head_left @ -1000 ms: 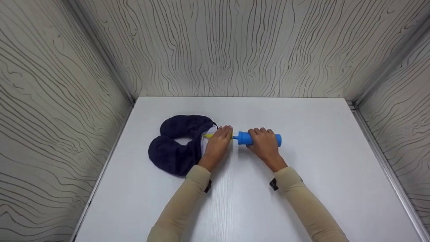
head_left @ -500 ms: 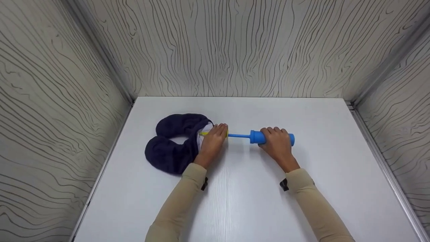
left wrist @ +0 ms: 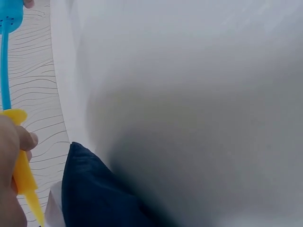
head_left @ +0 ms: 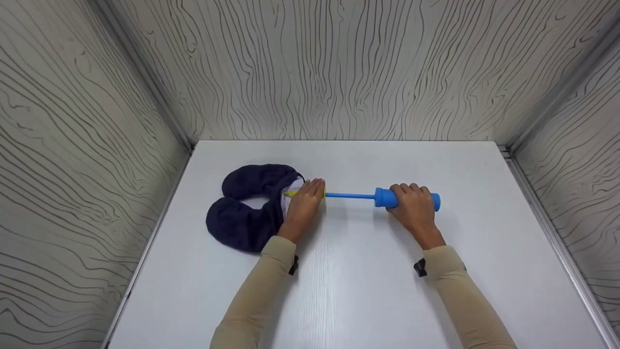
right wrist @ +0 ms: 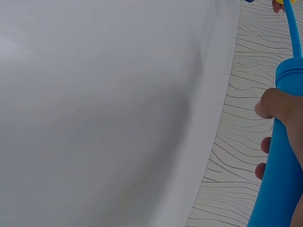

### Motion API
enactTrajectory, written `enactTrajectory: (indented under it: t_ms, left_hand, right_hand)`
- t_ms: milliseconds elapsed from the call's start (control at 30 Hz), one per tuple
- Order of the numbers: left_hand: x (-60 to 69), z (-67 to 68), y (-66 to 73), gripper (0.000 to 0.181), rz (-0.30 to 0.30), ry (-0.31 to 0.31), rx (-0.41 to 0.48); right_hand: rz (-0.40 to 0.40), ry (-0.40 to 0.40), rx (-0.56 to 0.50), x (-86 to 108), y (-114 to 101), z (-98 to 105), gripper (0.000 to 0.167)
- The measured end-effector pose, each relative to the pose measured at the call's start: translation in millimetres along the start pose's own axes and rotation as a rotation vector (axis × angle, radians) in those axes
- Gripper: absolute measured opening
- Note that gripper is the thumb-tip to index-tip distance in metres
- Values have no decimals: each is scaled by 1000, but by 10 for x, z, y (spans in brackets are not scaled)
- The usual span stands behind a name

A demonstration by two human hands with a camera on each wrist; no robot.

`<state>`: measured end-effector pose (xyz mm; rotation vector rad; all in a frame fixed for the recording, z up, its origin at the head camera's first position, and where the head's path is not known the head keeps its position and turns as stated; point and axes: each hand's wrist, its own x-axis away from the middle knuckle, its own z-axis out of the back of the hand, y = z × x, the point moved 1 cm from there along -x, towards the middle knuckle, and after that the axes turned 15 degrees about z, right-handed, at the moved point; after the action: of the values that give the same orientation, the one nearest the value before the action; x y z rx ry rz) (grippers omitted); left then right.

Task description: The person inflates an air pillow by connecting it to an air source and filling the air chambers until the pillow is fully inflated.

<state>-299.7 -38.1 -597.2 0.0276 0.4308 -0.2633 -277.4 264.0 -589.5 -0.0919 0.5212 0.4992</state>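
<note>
Blue pump (head_left: 384, 198) is right of centre in the head view, held over the white tabletop (head_left: 358, 286); a navy neck pillow (head_left: 271, 208) lies left of centre. The right hand (head_left: 414, 208) is wrapped round the pump's body. Near the middle of the frame, the left hand (head_left: 305, 206) covers most of the yellow nozzle (head_left: 289, 193), whose tip points at the pale lining (head_left: 294, 184) in the pillow's opening. A long stretch of blue rod (head_left: 349, 196) shows between the two hands.

In the left wrist view, the left hand, at the left edge, has thumb and fingers closed about the nozzle below its broad collar (left wrist: 16, 115). The tip tapers away at lower left; whether it sits in a valve cannot be made out.

In the right wrist view, the right hand is clamped on the pump at the right edge, its fingertips (right wrist: 260, 171) showing past the body.

Judging by this, the nozzle has been brought to the pillow and the rod drawn out; the return push is not yet made, and the opening is not yet covered. How full the pillow is cannot be told.
</note>
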Motion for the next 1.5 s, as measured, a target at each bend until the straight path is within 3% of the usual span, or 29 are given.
enactTrajectory:
  t_ms: [467,800,967,1133,1333,1500]
  left_hand:
    - [-19,20,198,42,44,67,52]
    - [20,42,291,42,72,7,98]
    - [21,17,319,46,41,19,71]
    - [34,-33,280,47,-9,55,70]
    - [18,-60,188,48,-28,36,108]
    - [21,-67,107,44,-52,72,99]
  right_hand:
    - [67,-28,42,-210,-328,-15,53]
    - [126,-47,73,-397,-670,-112,53]
    - [151,-35,83,-458,-783,-172,53]
    - [166,-38,81,-460,-805,-191,54]
    - [131,-71,55,-436,-708,-138,56]
    - [130,-30,66,-350,-577,-107,56]
